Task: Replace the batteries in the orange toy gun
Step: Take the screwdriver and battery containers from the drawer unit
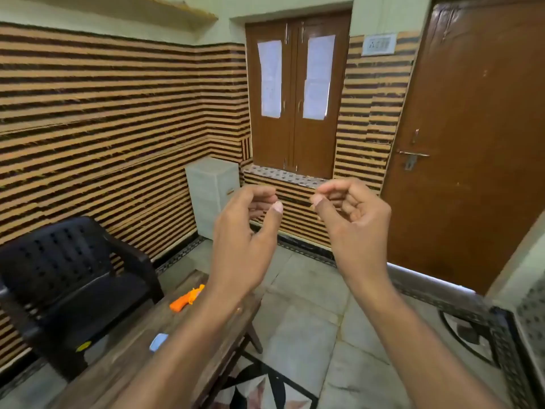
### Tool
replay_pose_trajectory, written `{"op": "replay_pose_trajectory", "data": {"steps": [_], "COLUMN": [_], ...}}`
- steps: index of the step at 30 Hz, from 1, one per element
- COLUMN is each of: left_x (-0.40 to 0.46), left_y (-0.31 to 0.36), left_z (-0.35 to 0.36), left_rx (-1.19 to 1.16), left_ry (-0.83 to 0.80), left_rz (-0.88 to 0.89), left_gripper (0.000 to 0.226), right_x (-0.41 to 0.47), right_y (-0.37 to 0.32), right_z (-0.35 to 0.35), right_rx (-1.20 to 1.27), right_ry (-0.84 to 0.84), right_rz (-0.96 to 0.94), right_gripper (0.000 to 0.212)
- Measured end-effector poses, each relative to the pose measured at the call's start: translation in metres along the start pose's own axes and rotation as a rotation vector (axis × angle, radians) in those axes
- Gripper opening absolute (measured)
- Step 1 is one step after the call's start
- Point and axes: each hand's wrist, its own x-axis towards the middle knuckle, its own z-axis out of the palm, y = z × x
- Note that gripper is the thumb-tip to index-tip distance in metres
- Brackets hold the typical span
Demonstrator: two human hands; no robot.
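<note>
Both hands are hanging up in the air in front of the camera, well above the table. The left hand [247, 228] is sitting with its fingers [261, 196] loosely curled inward and the thumb sticking up, tip close to the fingertips but not pinching anything I can make out. The right hand [354, 219] is mirroring it, fingers [339, 191] curled toward the palm, thumb pointing toward the left hand, a small gap staying between the two thumbs. Nothing is showing inside either hand.

The orange toy gun [187, 299] is lying flat on the wooden table [141, 343], well below and to the left of the left hand's fingers, nobody touching it. Part of it is getting hidden behind the left wrist. A small light blue object [158, 342] is lying on the same table, nearer the camera than the gun and apart from it; too blurry to say what it is.

A black plastic chair [73, 278] is standing just left of the table. Beyond the fingertips, a white plastic drawer unit [212, 193] is sitting against the striped wall, beside brown window shutters [298, 95], with a brown door [472, 137] off to the right.
</note>
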Motion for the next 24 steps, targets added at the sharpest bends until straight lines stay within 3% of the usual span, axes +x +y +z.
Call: {"op": "replay_pose_trajectory", "data": {"steps": [6,13,24], "left_x": [0.097,0.221,0.439], "left_y": [-0.095,-0.235,-0.464], "left_z": [0.068,0.183,0.311], "left_rx": [0.033,0.105,0.311], "left_ry": [-0.027,-0.006,0.154], "left_rz": [-0.089,-0.116,-0.29], "left_gripper": [0.016,0.019,0.023], "right_x": [0.101,0.241,0.481], "right_y": [0.111,0.297,0.555], "right_z": [0.035,0.076,0.199], "right_rx": [0.042,0.084,0.082], "right_ry": [0.01,-0.012,-0.314], "right_rz": [0.109,0.2,0.295], "right_gripper": [0.013,0.014,0.016]}}
